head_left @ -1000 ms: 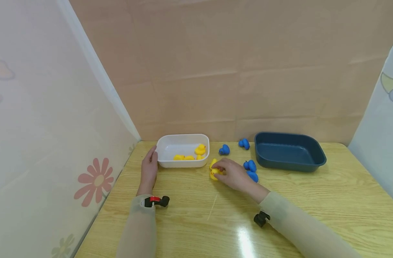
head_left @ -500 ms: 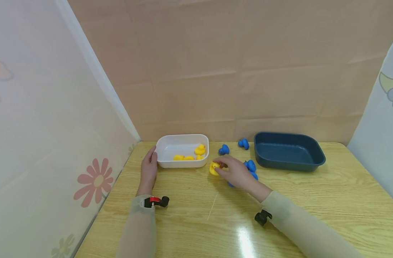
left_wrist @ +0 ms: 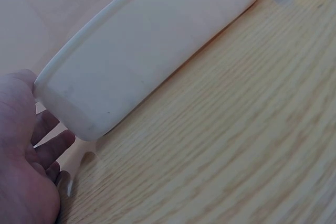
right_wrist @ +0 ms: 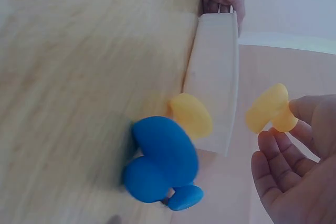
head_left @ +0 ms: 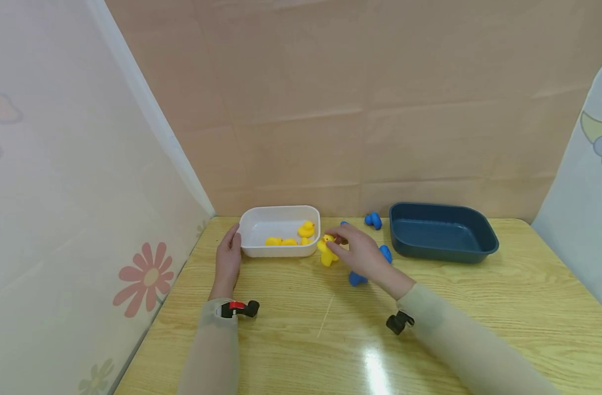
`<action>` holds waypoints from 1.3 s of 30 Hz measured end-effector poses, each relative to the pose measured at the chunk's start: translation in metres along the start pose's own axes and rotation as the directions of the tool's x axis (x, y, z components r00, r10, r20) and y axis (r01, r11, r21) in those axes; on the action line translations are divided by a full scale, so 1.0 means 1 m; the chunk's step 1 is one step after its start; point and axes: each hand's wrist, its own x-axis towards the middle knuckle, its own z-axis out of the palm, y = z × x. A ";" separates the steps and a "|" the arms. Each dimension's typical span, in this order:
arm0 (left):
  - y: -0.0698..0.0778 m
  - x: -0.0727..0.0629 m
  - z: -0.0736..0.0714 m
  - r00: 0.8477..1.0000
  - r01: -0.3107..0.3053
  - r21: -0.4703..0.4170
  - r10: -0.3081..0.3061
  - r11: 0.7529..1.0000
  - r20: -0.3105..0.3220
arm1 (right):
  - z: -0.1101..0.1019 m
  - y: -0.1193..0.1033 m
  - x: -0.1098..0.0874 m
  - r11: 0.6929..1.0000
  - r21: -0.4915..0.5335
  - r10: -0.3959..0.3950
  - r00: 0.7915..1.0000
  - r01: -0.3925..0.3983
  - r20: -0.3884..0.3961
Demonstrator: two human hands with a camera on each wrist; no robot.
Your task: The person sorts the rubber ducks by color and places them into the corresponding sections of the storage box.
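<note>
My right hand (head_left: 362,255) pinches a yellow rubber duck (head_left: 324,242) between thumb and fingertips, raised just off the right end of the white basin (head_left: 279,252). Below it, a second yellow duck (right_wrist: 190,116) sits on the table against the basin's corner in the right wrist view. Several yellow ducks (head_left: 307,229) lie inside the basin. At its left end my left hand (head_left: 228,255) rests against the wall; in the left wrist view the thumb meets the rim and loosely extended fingers (left_wrist: 52,148) lie by the outer side. A blue duck (head_left: 357,278) lies under my right hand.
More blue ducks (head_left: 373,220) lie around my right hand, some partly hidden by it. A dark blue basin (head_left: 441,253) with nothing in it stands at the back right. A brown paper backdrop (head_left: 301,109) rises behind the table, with patterned panels at both sides.
My right hand has lifted the yellow duck off the table and moved it up, slightly left towards the white basin. The blue duck beneath has come into view. My left hand stays put.
</note>
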 end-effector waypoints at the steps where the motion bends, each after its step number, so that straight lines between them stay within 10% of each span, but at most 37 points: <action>1: 0.000 0.000 0.000 1.000 -0.001 0.001 0.001 1.000 0.000 | 0.000 -0.002 0.002 1.000 0.000 -0.001 1.000 0.001 -0.007; 39: 0.000 0.000 0.001 1.000 -0.001 -0.014 0.001 1.000 -0.007 | 0.031 -0.007 0.061 0.999 0.024 0.028 0.999 -0.029 0.016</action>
